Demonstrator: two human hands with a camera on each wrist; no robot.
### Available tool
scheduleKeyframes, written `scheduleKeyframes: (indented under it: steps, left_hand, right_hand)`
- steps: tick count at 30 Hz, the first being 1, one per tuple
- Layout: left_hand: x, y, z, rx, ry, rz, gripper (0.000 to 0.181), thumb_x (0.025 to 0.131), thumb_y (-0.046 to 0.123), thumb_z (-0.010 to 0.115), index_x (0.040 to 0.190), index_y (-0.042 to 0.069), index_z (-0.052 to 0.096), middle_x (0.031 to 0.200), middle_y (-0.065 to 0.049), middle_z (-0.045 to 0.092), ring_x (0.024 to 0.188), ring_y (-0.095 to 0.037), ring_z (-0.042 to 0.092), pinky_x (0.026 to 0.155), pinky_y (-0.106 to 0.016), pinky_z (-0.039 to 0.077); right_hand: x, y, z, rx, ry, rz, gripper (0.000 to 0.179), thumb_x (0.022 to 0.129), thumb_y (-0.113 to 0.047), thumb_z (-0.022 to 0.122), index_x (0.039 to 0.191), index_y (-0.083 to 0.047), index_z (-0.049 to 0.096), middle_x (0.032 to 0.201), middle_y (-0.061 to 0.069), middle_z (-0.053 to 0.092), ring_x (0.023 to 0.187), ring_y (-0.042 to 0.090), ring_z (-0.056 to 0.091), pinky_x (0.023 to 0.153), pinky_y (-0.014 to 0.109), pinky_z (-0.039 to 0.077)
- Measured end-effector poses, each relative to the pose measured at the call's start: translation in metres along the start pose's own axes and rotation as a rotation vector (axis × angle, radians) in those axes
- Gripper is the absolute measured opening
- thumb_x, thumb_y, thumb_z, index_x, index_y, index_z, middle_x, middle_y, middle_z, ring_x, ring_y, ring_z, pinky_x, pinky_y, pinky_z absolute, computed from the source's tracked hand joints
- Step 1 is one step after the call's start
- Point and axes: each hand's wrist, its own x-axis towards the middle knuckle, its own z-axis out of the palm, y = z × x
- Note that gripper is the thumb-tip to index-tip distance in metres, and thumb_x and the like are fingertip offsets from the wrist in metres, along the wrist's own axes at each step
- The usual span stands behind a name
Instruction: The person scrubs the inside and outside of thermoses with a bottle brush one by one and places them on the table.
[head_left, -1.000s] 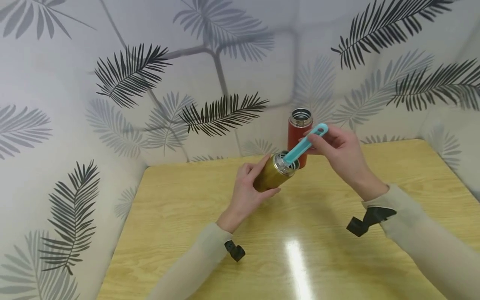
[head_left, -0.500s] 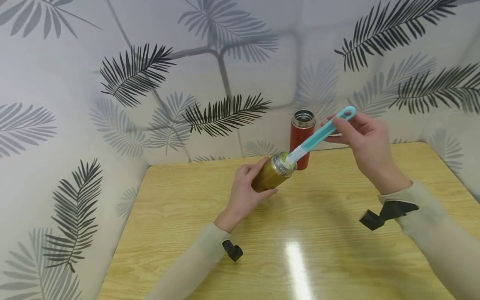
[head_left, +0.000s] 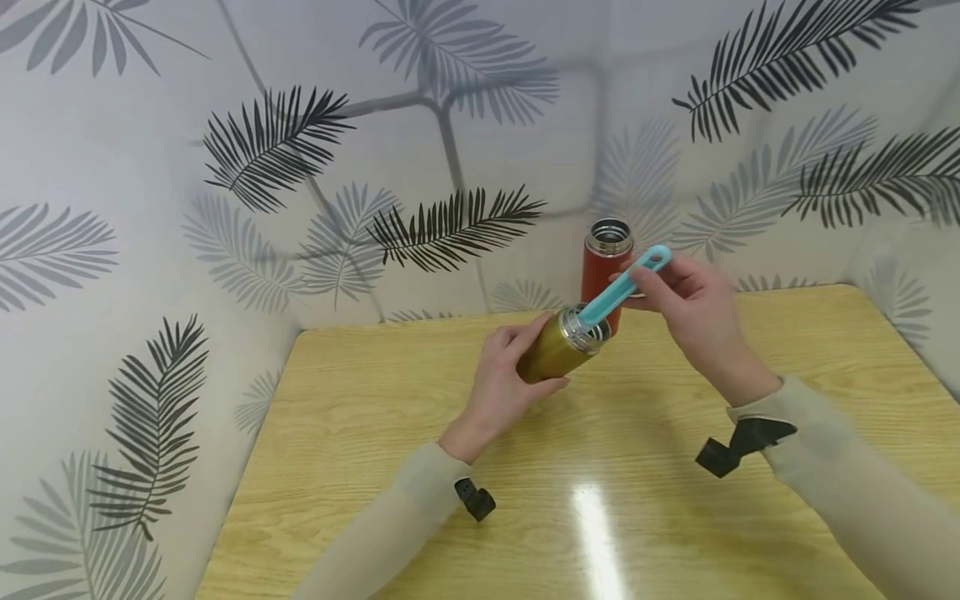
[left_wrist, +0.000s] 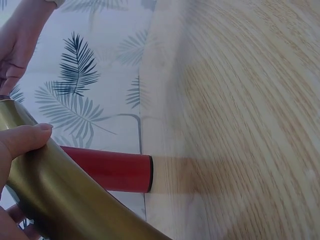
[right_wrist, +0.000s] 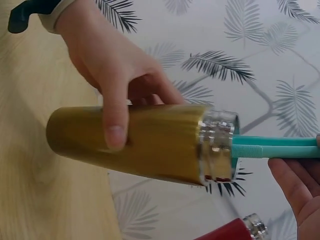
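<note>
My left hand (head_left: 497, 385) grips a gold thermos bottle (head_left: 553, 353), tilted with its steel mouth up and to the right. In the right wrist view, the left thumb lies along the gold bottle (right_wrist: 165, 145). A bottle brush with a turquoise handle (head_left: 617, 295) runs into that mouth; its head is hidden inside. Near its looped end, my right hand (head_left: 699, 323) pinches the handle between thumb and fingers. Just behind stands a red thermos bottle (head_left: 598, 273), upright and uncapped, partly covered by the right fingers and the gold bottle.
A wood-grain table (head_left: 375, 417) lies under both hands, with a bright light reflection near its front. The leaf-patterned wall (head_left: 420, 283) rises at the table's back edge, close behind the red bottle. Another wall section runs along the left side.
The right hand drew the brush partly out, up and right, showing its white neck, then pushed it back in to the handle. The left hand and gold bottle shifted slightly right.
</note>
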Motion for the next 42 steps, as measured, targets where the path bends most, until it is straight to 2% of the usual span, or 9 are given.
scheduleKeyframes:
  steps: [5, 14, 19, 22, 28, 32, 35, 39, 42]
  left_hand:
    - [0.0, 0.001, 0.001, -0.004, -0.006, -0.004, 0.084, 0.082, 0.024, 0.091, 0.156, 0.025, 0.05, 0.131, -0.011, 0.056, 0.124, -0.031, 0.05, 0.099, -0.05, 0.048]
    - [-0.002, -0.002, -0.001, -0.013, -0.001, -0.007, 0.083, 0.082, 0.023, 0.091, 0.155, 0.022, 0.051, 0.133, -0.012, 0.057, 0.125, -0.032, 0.049, 0.1, -0.052, 0.048]
    - [-0.004, -0.006, -0.001, 0.003, 0.005, -0.022, 0.083, 0.081, 0.023, 0.092, 0.154, 0.024, 0.052, 0.132, -0.012, 0.057, 0.125, -0.032, 0.05, 0.099, -0.051, 0.048]
    - [-0.003, -0.006, -0.001, 0.014, 0.006, -0.022, 0.084, 0.081, 0.024, 0.092, 0.154, 0.024, 0.052, 0.132, -0.012, 0.058, 0.124, -0.032, 0.051, 0.099, -0.051, 0.049]
    - [-0.001, 0.0, -0.001, 0.021, -0.003, -0.001, 0.085, 0.081, 0.024, 0.092, 0.155, 0.022, 0.051, 0.131, -0.013, 0.058, 0.123, -0.032, 0.052, 0.099, -0.051, 0.048]
    - [0.0, 0.003, 0.0, 0.016, -0.007, -0.004, 0.084, 0.082, 0.024, 0.092, 0.155, 0.021, 0.051, 0.131, -0.012, 0.057, 0.123, -0.031, 0.051, 0.098, -0.05, 0.048]
    - [0.0, 0.005, 0.0, 0.017, -0.01, 0.001, 0.084, 0.082, 0.024, 0.091, 0.155, 0.021, 0.051, 0.132, -0.012, 0.057, 0.124, -0.032, 0.051, 0.099, -0.051, 0.048]
    - [0.001, 0.005, 0.0, 0.007, -0.015, 0.007, 0.084, 0.083, 0.023, 0.091, 0.156, 0.022, 0.049, 0.133, -0.012, 0.056, 0.124, -0.032, 0.05, 0.1, -0.051, 0.048]
    - [0.001, 0.004, 0.001, 0.002, -0.013, 0.014, 0.084, 0.083, 0.023, 0.091, 0.156, 0.023, 0.049, 0.132, -0.012, 0.057, 0.125, -0.032, 0.05, 0.1, -0.051, 0.048]
  right_hand:
    - [-0.004, 0.001, 0.002, 0.002, -0.009, 0.025, 0.013, 0.103, -0.002, 0.063, 0.106, 0.009, 0.068, 0.103, 0.01, 0.078, 0.088, 0.015, 0.076, 0.081, 0.033, 0.061]
    - [0.001, -0.015, -0.009, 0.037, 0.03, -0.023, 0.012, 0.102, -0.001, 0.064, 0.105, 0.01, 0.069, 0.103, 0.009, 0.076, 0.092, 0.017, 0.075, 0.081, 0.037, 0.061]
    - [0.005, -0.023, -0.017, 0.122, 0.079, -0.054, 0.011, 0.101, 0.003, 0.063, 0.104, 0.012, 0.068, 0.102, 0.013, 0.075, 0.091, 0.019, 0.076, 0.079, 0.037, 0.061]
    - [0.006, -0.023, -0.019, 0.133, 0.095, -0.051, 0.011, 0.101, 0.004, 0.063, 0.104, 0.013, 0.067, 0.101, 0.013, 0.075, 0.091, 0.02, 0.075, 0.078, 0.037, 0.062]
    - [0.0, -0.01, -0.013, 0.075, 0.05, 0.022, 0.011, 0.101, 0.002, 0.063, 0.109, 0.006, 0.07, 0.103, 0.009, 0.074, 0.092, 0.017, 0.074, 0.08, 0.034, 0.062]
    - [-0.006, -0.001, -0.006, 0.051, 0.008, 0.059, 0.012, 0.101, 0.003, 0.063, 0.111, 0.008, 0.067, 0.104, 0.009, 0.074, 0.089, 0.015, 0.072, 0.082, 0.033, 0.062]
    - [-0.01, 0.004, -0.003, -0.064, -0.014, 0.063, 0.019, 0.1, 0.001, 0.067, 0.116, 0.011, 0.063, 0.107, 0.005, 0.076, 0.091, 0.014, 0.072, 0.084, 0.027, 0.06]
    - [-0.012, 0.005, -0.002, -0.287, -0.038, 0.063, 0.022, 0.099, -0.007, 0.071, 0.118, 0.005, 0.068, 0.107, -0.007, 0.077, 0.09, 0.01, 0.072, 0.082, 0.019, 0.057]
    - [-0.014, 0.002, -0.003, -0.29, -0.052, 0.075, 0.02, 0.101, -0.008, 0.069, 0.116, 0.005, 0.07, 0.107, -0.005, 0.078, 0.087, 0.01, 0.074, 0.083, 0.022, 0.058]
